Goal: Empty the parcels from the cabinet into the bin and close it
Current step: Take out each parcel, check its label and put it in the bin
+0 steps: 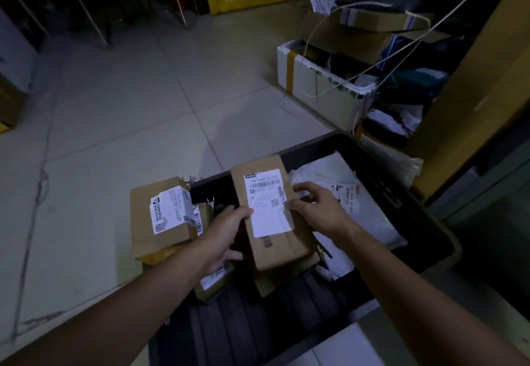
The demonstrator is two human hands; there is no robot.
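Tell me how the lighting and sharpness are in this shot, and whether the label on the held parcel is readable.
Head view: dim overall, the floor palely lit, the far corners nearly black; wide-angle bending curves the tile joints; the cardboard parcel held by the left hand and right hand shows its label brightest, barcodes visible but print too soft to read.

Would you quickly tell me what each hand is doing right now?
Left hand: grips the labelled cardboard parcel at its left edge.
Right hand: holds that parcel's right edge.
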